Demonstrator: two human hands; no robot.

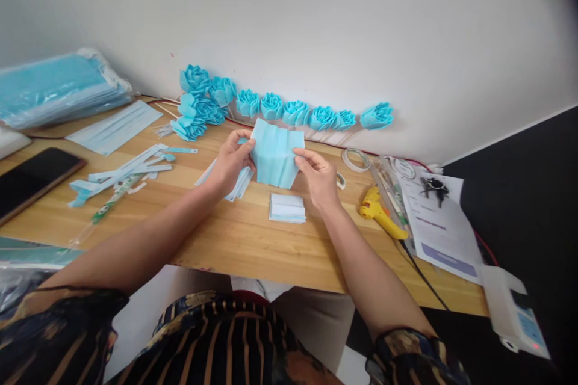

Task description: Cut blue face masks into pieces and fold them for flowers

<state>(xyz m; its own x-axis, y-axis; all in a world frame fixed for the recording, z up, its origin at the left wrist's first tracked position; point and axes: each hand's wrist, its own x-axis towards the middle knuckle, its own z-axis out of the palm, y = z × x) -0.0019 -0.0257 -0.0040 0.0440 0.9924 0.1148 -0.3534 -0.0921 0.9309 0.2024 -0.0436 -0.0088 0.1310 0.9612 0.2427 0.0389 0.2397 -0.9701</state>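
Note:
A light blue pleated piece of face mask fabric (277,156) is stretched upright above the table between both hands. My left hand (235,159) pinches its left edge, and my right hand (317,174) grips the right edge between thumb and fingers. Directly below lies a small stack of cut white-and-blue pieces (287,209). Beside and partly behind my left hand are more flat mask pieces (240,185). A roll of tape (341,181) shows partly behind my right hand.
Blue flowers (295,113) on sticks line the wall. Cut strips (121,174), a phone (38,180) and bagged masks (58,87) lie left. A yellow glue gun (382,213), white tape roll (356,159), keys (436,188) and papers (440,222) lie right; a white power strip (512,307) sits at the corner.

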